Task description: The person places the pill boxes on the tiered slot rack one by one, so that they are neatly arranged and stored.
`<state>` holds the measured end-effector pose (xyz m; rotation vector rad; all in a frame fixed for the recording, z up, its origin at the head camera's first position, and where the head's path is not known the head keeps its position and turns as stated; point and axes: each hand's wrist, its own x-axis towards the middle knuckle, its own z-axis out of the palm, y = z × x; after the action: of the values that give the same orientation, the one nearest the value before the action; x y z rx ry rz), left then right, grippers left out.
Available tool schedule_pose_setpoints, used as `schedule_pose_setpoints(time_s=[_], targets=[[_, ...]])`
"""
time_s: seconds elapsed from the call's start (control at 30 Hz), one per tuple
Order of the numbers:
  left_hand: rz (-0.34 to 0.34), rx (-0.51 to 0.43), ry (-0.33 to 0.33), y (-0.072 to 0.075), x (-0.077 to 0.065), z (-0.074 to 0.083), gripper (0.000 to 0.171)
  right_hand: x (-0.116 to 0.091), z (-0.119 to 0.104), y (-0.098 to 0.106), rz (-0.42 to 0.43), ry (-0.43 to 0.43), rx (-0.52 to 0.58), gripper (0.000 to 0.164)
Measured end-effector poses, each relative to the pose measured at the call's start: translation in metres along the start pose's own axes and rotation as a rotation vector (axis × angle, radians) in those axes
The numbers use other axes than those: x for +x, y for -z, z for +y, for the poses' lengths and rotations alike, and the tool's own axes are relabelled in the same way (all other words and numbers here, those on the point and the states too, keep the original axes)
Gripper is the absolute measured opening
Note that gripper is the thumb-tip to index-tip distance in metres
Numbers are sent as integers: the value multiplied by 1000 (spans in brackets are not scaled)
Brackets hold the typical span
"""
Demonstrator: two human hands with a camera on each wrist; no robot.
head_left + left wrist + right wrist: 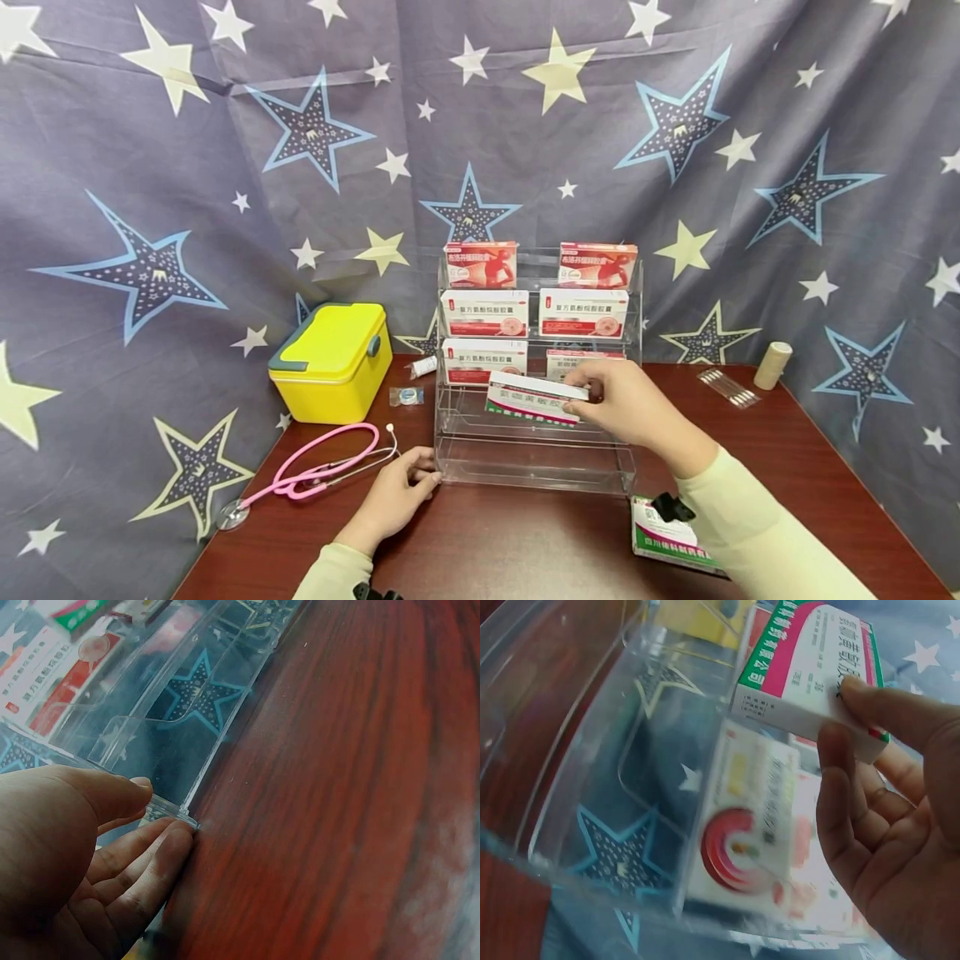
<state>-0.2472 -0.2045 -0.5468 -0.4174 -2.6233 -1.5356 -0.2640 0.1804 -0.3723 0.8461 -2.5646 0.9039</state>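
A clear tiered display rack (525, 477) stands on the table, with medicine boxes on its upper tiers. My left hand (399, 493) pinches the rack's lower front left corner; in the left wrist view, the thumb and fingers (169, 844) lie on either side of the plastic edge. Between its thumb and fingers my right hand (626, 408) grips a white medicine box (534, 398) with green and magenta bands, tilted in front of the third tier. Behind it sit a white-and-red box (480, 357) on the left and a partly covered box (570, 360) on the right.
Red boxes (482, 265) fill the top tier, white-and-red ones (583, 315) the second. Left of the rack are a yellow case (330, 358) and a pink stethoscope (296, 483). Another green-banded box (667, 533) lies under my right forearm. A bandage roll (772, 365) and packaged swabs (727, 388) are far right.
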Motion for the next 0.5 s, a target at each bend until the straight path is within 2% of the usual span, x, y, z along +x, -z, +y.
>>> schedule_pose_setpoints(time_s=[0.17, 0.5], targets=[[-7, 3, 5, 0, 0, 0, 29, 14, 0, -19, -20, -60, -17, 18], [-2, -3, 2, 0, -1, 0, 27, 26, -10, -40, 14, -28, -93, 22]])
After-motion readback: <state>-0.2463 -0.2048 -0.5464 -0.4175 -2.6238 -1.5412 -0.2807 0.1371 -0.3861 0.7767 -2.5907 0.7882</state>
